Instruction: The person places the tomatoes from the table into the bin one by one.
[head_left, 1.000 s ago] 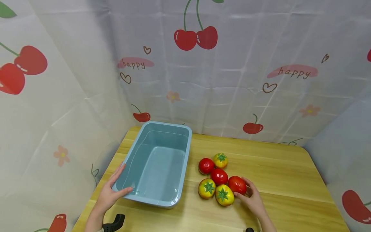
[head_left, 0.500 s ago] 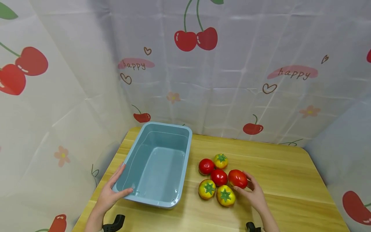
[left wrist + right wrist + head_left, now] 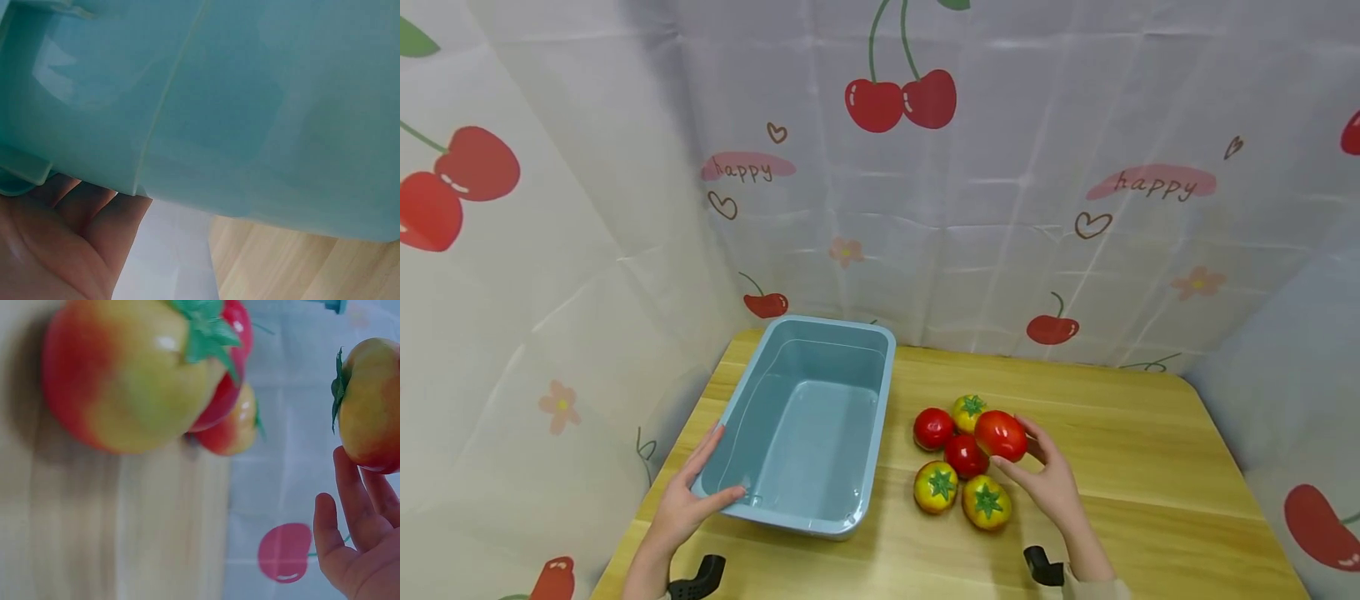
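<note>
My left hand holds the near-left corner of a light blue plastic tub, thumb over the near rim and fingers along the left rim. In the left wrist view those fingers reach behind the tub's wall. A glossy tomato, red on the side facing the head camera, is held up by my right hand between thumb and fingers. The right wrist view shows this tomato's yellow side and green leaves. It hangs above the other tomatoes, partly covering a red tomato.
Around it on the wooden table lie another red tomato, a yellow tomato at the back, and two yellow-red tomatoes with green leaves, a left one and a right one. Cherry-printed cloth encloses the table.
My right hand has lifted the tomato off the table and carried it up and slightly left. The near-right yellow tomato has shifted a little right. My left hand stays on the tub.
</note>
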Demonstrator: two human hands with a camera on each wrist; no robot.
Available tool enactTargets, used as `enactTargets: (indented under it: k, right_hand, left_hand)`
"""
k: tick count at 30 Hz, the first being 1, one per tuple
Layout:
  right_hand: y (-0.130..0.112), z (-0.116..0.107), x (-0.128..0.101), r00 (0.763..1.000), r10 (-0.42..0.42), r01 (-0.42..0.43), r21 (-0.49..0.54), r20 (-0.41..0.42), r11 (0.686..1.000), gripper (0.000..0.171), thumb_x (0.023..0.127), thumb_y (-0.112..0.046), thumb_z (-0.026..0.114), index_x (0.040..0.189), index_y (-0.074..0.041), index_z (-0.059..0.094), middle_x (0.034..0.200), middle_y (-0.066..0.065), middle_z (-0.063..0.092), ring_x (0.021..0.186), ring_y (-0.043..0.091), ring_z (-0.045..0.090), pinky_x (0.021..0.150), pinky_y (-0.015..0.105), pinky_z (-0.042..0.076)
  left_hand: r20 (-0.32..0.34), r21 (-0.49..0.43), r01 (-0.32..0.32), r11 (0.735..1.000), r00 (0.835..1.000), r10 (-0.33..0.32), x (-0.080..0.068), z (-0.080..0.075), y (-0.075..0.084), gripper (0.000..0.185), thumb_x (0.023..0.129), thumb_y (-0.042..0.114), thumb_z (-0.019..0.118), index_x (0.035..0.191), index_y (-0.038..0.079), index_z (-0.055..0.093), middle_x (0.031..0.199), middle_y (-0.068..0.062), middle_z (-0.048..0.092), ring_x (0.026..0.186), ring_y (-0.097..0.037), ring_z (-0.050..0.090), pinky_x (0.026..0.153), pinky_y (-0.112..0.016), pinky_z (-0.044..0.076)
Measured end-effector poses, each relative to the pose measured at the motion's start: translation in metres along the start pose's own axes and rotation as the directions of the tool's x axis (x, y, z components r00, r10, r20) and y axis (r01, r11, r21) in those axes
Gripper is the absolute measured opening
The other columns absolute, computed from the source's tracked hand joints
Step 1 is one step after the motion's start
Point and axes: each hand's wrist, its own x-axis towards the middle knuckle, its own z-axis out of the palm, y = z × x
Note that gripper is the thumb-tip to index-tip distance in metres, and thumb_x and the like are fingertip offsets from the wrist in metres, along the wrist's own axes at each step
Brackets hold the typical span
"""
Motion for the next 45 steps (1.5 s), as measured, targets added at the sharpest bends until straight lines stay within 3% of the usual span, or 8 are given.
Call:
enactTargets:
  k: [15,30,39,45]
  right_hand:
    - [-0.039,0.021,0.009,0.994,-0.098,0.097,0.035,0.037,0.995,0.074,0.075,-0.03,0.079,0.139,-0.019,0.044,0.136,0.009,0.048,0.12,0.033,0.047,0.095,0.057,0.04]
    - [-0.084,0.045,0.011,0.982,-0.157,0.148,0.081,0.11,0.986,0.071,0.075,-0.027,0.08,0.137,-0.017,0.046,0.133,0.008,0.051,0.117,0.028,0.05,0.094,0.056,0.041]
    - [-0.094,0.072,0.013,0.976,-0.159,0.141,0.123,0.15,0.982,0.07,0.074,-0.029,0.08,0.136,-0.025,0.047,0.131,0.003,0.05,0.116,0.028,0.048,0.088,0.049,0.049]
    - [-0.101,0.087,0.009,0.971,-0.161,0.133,0.16,0.179,0.978,0.073,0.072,-0.029,0.082,0.137,-0.025,0.048,0.129,0.0,0.052,0.115,0.025,0.049,0.084,0.043,0.051]
  left_hand:
    - [0.001,-0.008,0.017,1.0,1.0,-0.017,0.0,0.001,0.0,0.087,0.077,0.008,0.077,0.148,0.025,0.03,0.155,0.006,0.017,0.14,-0.033,0.008,0.099,-0.072,0.013]
    - [-0.015,-0.007,0.025,1.0,1.0,-0.025,0.0,0.001,0.002,0.088,0.075,0.01,0.079,0.148,0.025,0.031,0.155,0.003,0.018,0.14,-0.033,0.01,0.1,-0.071,0.012]
    - [-0.013,-0.001,0.037,0.999,0.999,-0.037,0.0,0.0,0.003,0.088,0.075,0.012,0.079,0.148,0.025,0.031,0.156,-0.004,0.017,0.14,-0.035,0.009,0.099,-0.072,0.012]
    - [-0.011,-0.005,0.04,0.999,0.999,-0.04,0.0,0.001,0.002,0.088,0.075,0.011,0.078,0.148,0.025,0.031,0.156,-0.004,0.016,0.14,-0.035,0.008,0.099,-0.072,0.011]
